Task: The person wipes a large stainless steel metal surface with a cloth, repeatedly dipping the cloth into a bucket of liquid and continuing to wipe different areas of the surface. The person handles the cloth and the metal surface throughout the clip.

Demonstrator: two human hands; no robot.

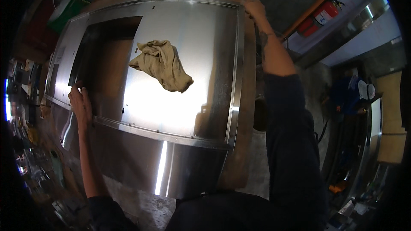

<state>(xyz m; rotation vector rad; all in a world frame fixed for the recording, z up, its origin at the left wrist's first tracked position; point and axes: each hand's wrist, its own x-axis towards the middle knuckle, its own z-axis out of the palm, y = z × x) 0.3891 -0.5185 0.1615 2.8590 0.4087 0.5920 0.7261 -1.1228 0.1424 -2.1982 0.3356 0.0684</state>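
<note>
A large shiny steel panel (201, 38) with a rectangular cut-out on its left lies flat on a wooden board. A crumpled beige rag (162, 64) rests on the panel's middle. My left hand (80, 102) presses on the near left edge of the panel, by the corner of the cut-out, fingers closed against the rim. My right hand (255, 7) reaches to the far right corner and grips the panel's edge there. Both forearms stretch across the panel's sides.
A red fire extinguisher (320, 15) lies at the upper right by a wall rail. A green and white object (68, 10) sits at the far left. Cluttered tools and parts line the left edge, and more steel pieces (372, 132) stand at the right.
</note>
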